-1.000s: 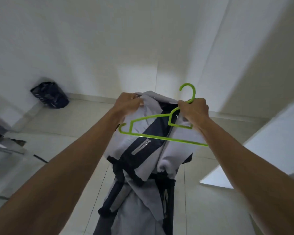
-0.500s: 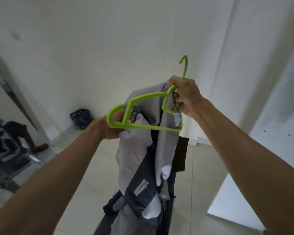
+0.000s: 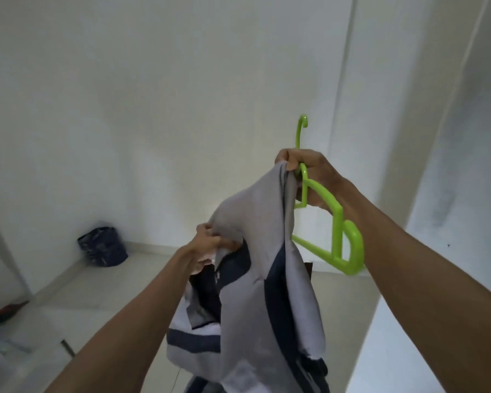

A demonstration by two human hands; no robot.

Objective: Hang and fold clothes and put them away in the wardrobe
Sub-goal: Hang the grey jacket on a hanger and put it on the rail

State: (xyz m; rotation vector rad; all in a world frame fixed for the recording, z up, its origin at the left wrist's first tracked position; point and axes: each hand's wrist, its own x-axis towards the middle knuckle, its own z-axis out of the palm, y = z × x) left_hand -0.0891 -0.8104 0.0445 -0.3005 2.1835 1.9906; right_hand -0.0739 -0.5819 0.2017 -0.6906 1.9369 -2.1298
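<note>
Far left, floor level: a red-and-dark object (image 3: 7,309) lies on the floor (image 3: 77,302) by the left edge, too blurred to identify. Further in, a dark bag (image 3: 102,246) sits on the floor against the white wall (image 3: 153,109), in the corner

Centre: left hand (image 3: 207,251) raised in front of the person, fingers curled, grip pinching a fold of the jacket (image 3: 255,279) at its upper left edge. Jacket is grey with dark navy panels and bands; it hangs in the air between both hands, bunched, lower part dropping out of view at the bottom edge. Its top corner runs up to the right hand

Right of centre: right hand (image 3: 309,177) held higher than the left, grip closed around the neck of the green hanger (image 3: 335,231) and also pinching the jacket's top edge against it. Hook points up above the fist; the hanger's body is tilted, swinging down and right below the hand, one end behind the jacket cloth, the other bare

Right: a white panel (image 3: 451,222), upright, near the right forearm
</note>
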